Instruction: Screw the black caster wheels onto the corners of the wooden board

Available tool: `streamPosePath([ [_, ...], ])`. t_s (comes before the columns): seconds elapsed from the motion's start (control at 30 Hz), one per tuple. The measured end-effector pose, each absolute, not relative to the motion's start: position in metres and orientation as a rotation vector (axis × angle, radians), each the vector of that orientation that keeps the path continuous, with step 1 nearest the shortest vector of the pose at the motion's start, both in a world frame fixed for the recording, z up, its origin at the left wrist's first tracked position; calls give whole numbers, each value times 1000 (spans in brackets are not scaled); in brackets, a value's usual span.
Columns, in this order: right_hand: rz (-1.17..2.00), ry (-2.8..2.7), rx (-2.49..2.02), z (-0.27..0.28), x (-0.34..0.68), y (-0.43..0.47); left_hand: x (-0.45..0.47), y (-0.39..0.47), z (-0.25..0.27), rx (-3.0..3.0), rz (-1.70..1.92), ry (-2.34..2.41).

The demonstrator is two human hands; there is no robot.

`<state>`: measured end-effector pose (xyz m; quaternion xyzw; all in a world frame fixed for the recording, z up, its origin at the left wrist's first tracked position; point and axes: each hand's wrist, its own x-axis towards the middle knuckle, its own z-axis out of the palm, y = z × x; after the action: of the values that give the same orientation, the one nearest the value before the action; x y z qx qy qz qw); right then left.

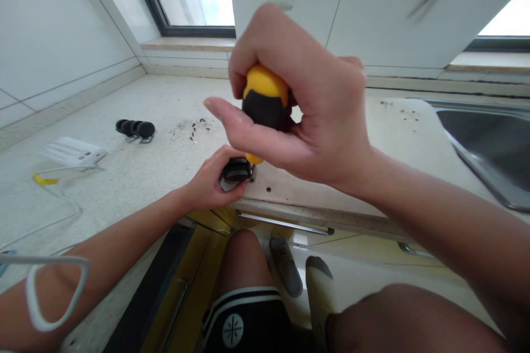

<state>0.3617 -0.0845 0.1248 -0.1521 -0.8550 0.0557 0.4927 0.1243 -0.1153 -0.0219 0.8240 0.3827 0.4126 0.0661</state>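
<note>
A screwdriver [265, 100] with a yellow and black handle is wrapped in my right hand [323, 105], held upright above the board. Its tip is hidden. Below it, my left hand [213, 181] grips a black caster wheel [237, 171] at the front left corner of a pale board [351, 198]. The caster's metal plate lies against that corner, close under the screwdriver. One dark hole shows in the board just right of the caster. Small holes also mark the board's far right corner.
Several spare black casters [136, 128] lie on the speckled countertop [165, 94] at left, near dark crumbs [197, 127]. A white device [74, 150] with a cable sits farther left. A steel sink [488, 132] is at right. Drawer handles [285, 223] run below the front edge.
</note>
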Motion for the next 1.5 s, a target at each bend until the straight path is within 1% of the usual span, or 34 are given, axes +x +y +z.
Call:
streamPosePath([
  [0.13, 229, -2182, -339, 136, 354, -83, 122, -116, -27, 2474, 1255, 1192],
  [0.23, 274, -2405, -272, 154, 361, -80, 121, -116, -27, 2458, 1205, 1230],
  [0.33, 200, -2592, -263, 166, 370, -76, 123, -116, -24, 2437, 1175, 1233],
  [0.43, 45, -2468, -405, 167, 374, -72, 124, -117, -21, 2410, 1177, 1214],
  [0.5, 0, -2448, -473, 167, 377, -69, 125, -117, -20, 2410, 1186, 1204],
  [0.63, 17, -2639, -290, 168, 384, -65, 126, -116, -20, 2442, 1213, 1187],
  [0.77, -41, -2388, -333, 162, 384, -70, 124, -116, -20, 2417, 1166, 1240],
  [0.9, 87, -2624, -198, 158, 382, -76, 122, -115, -23, 2439, 1173, 1252],
  [0.97, 105, -2544, -185, 155, 379, -77, 121, -115, -25, 2437, 1191, 1255],
  [1.03, 52, -2432, -302, 153, 377, -77, 121, -115, -25, 2432, 1199, 1272],
  [1.1, 51, -2479, -394, 155, 376, -77, 122, -115, -25, 2433, 1184, 1281],
  [1.2, 146, -2623, -313, 160, 378, -75, 122, -115, -23, 2434, 1179, 1261],
  [1.37, 85, -2420, -329, 158, 379, -73, 123, -115, -23, 2426, 1188, 1266],
  [1.5, 143, -2639, -210, 161, 379, -75, 123, -115, -23, 2442, 1210, 1251],
])
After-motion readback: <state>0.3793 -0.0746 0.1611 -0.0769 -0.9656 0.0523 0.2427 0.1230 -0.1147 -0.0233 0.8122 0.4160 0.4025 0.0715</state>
